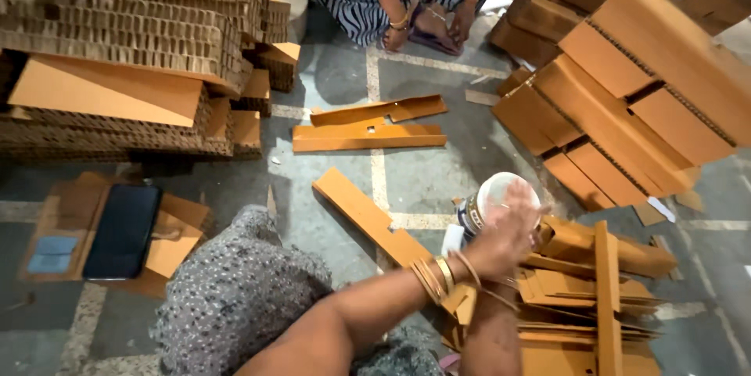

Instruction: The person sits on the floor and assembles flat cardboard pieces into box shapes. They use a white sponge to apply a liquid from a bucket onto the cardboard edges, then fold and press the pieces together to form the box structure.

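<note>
Round white-lidded glue tin (pixel 491 202): on floor beside stack of folded orange cardboard pieces (pixel 583 298). Left hand (pixel 508 235) laid over lid, grip unclear. Right hand hidden behind left forearm. Advice: steady tin, press evenly.

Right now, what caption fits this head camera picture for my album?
A hand reaches to a white-topped tin above folded cardboard pieces; a phone lies nearby.

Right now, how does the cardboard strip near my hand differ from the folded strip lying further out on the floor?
The near cardboard strip lies diagonally and flat, its lower end hidden behind the left hand and wrist. The far folded strip lies almost level, fully visible, with a raised edge. Both are long, orange-brown cardboard on the grey floor.
</note>
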